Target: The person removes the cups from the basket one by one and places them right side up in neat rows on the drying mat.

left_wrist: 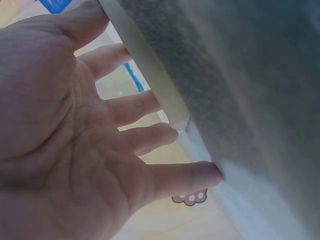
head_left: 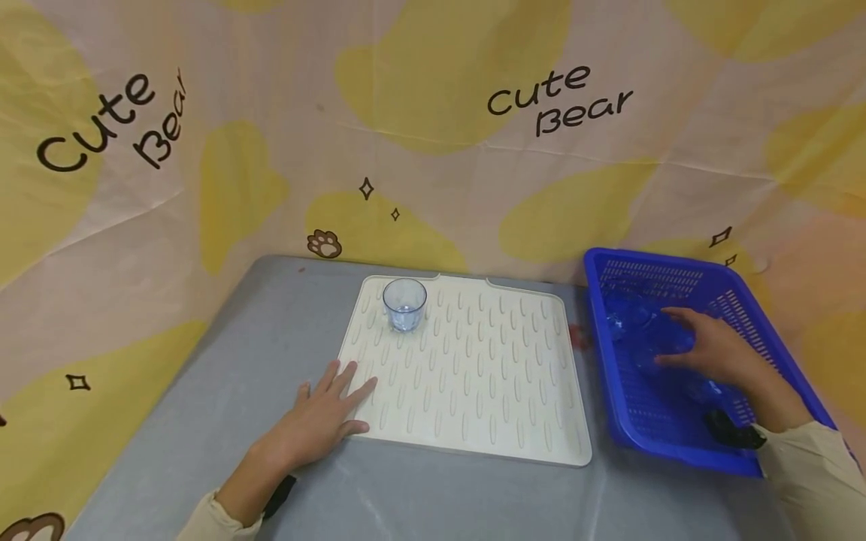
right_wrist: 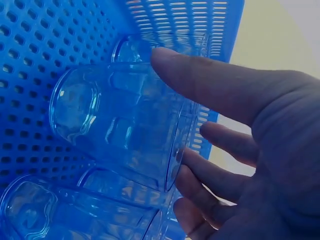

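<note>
My left hand (head_left: 314, 421) lies with fingers spread on the left edge of a white ribbed drying mat (head_left: 467, 368); the left wrist view shows its fingertips along the mat's edge (left_wrist: 150, 75). A clear drinking glass (head_left: 404, 306) stands upright near the mat's far left corner. Inside the blue basket, my right hand (head_left: 717, 349) reaches towards a clear drinking glass (right_wrist: 120, 120) lying on its side. Its thumb (right_wrist: 200, 80) overlaps the glass's upper side near the rim, while the other fingers (right_wrist: 210, 170) are loosely bent by the rim's opening.
The blue plastic basket (head_left: 612, 391) with perforated walls stands right of the mat on the grey table (head_left: 419, 496). Other glasses lie in it, including one lower left (right_wrist: 65, 210) and one behind (right_wrist: 165, 42). A patterned cloth (head_left: 433, 150) hangs behind the table.
</note>
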Demonstrator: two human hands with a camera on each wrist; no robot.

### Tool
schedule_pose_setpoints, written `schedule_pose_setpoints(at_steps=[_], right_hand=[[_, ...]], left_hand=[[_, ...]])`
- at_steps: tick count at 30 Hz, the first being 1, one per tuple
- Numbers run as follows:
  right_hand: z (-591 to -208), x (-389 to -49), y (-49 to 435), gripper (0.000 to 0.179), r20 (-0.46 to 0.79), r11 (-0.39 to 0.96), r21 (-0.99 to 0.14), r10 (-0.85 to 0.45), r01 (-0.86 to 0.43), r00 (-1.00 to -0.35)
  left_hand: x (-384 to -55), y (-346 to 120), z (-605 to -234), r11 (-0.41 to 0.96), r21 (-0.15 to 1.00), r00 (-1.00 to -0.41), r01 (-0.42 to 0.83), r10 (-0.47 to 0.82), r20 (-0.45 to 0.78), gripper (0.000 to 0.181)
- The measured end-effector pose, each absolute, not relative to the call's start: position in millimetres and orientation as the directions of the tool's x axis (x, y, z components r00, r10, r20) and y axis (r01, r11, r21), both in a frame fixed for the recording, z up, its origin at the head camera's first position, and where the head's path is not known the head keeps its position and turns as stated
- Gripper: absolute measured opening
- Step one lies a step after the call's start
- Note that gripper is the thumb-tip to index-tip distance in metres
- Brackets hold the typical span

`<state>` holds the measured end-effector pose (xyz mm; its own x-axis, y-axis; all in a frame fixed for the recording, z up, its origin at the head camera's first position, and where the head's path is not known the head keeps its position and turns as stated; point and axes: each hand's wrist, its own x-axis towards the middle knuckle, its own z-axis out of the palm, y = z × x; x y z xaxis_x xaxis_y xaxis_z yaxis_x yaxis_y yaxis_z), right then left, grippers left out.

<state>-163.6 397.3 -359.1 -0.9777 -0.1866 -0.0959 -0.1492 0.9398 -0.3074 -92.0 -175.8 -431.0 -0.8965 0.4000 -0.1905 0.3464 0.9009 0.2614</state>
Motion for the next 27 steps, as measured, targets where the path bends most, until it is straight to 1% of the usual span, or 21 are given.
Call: schedule_pose_setpoints(at_steps=[5,10,14,19,27], right_hand=[[-357.4,-163.9,397.8,0.093,-0.115,0.967,-0.190,-0.191,-0.167,-0.975],[-356.1,-162.0,399.2,0.096,-0.169,0.980,-0.162,-0.140,-0.113,-0.976],[-355.9,-161.4,399.4,0.096,-0.169,0.978,-0.181,-0.133,-0.102,-0.977],[-355.8,-161.1,400.1,0.099,-0.172,0.970,-0.231,-0.124,-0.082,-0.977],[-352.6,-152.6,397.1,0.097,-0.115,0.920,-0.373,-0.172,-0.118,-0.978]], left_hand=[[-93.5,-176.5,-431.8,0.901,0.273,-0.897,0.338,0.396,-0.197,0.066],[-94.0,-176.4,-432.1,0.901,0.275,-0.897,0.336,0.395,-0.197,0.066],[-94.0,-176.0,-431.3,0.902,0.273,-0.898,0.333,0.392,-0.200,0.067],[-93.3,-176.2,-430.4,0.903,0.273,-0.898,0.331,0.390,-0.203,0.066],[-92.5,-176.9,-431.0,0.904,0.277,-0.898,0.326,0.387,-0.206,0.066]])
